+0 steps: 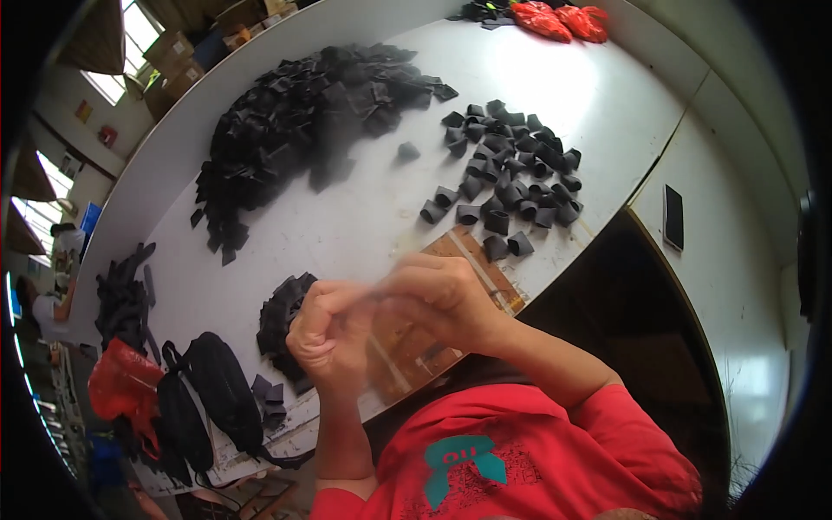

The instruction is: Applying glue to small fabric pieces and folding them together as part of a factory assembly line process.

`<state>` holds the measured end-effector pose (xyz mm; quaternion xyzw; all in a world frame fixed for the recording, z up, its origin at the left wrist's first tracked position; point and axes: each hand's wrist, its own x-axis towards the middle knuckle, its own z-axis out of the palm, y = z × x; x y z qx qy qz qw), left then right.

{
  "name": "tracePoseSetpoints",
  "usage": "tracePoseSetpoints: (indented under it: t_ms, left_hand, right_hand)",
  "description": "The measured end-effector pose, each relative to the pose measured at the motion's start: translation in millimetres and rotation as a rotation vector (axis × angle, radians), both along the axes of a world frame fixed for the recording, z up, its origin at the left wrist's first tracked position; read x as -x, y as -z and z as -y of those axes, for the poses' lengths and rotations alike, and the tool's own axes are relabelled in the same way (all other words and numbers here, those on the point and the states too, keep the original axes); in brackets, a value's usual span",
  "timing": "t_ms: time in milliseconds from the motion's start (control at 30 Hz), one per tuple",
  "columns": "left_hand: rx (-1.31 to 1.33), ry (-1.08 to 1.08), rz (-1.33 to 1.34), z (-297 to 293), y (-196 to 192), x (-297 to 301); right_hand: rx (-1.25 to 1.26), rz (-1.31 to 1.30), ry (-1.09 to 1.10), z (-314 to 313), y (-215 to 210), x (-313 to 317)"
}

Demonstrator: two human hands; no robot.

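My left hand [326, 336] and my right hand [438, 293] meet in front of my chest with fingers curled in and fingertips together. Motion smears them in part, and whatever they pinch is hidden. Below them a brown taped board [400, 357] lies at the table's near edge. Right beside my left hand sits a small heap of black fabric pieces [282, 321]. Beyond my right hand, several black fabric loops [511, 165], curled into short tubes, are spread over the white table [373, 204].
A large heap of flat black pieces [286, 121] covers the far left. A black bag [224, 390], a red plastic bag [121, 381] and black strips [123, 299] lie at the near left. Red bags [555, 19] sit at the far edge. A phone [673, 217] rests on the right-hand surface.
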<state>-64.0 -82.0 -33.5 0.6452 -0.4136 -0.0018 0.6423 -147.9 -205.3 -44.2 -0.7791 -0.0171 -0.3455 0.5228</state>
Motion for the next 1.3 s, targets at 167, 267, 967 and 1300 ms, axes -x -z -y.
tracePoseSetpoints:
  t_ms: [167, 267, 967, 1300]
  left_hand:
    - [0.077, 0.026, -0.091, -9.0, 13.8, -3.1]
    - [0.168, 0.07, -0.21, -7.9, 21.2, -6.6]
    - [-0.679, -0.647, 0.266, -51.4, 145.0, -25.7]
    - [-0.533, -0.401, -0.264, -69.3, 134.9, -49.8]
  right_hand:
    - [0.145, -0.01, 0.027, -5.6, 0.5, -5.0]
    - [0.28, 0.008, 0.07, -5.6, -5.9, -5.4]
    - [-0.38, -0.397, 0.451, 18.9, 77.8, 29.9]
    - [-0.221, -0.589, -0.007, -44.8, 71.2, 26.7]
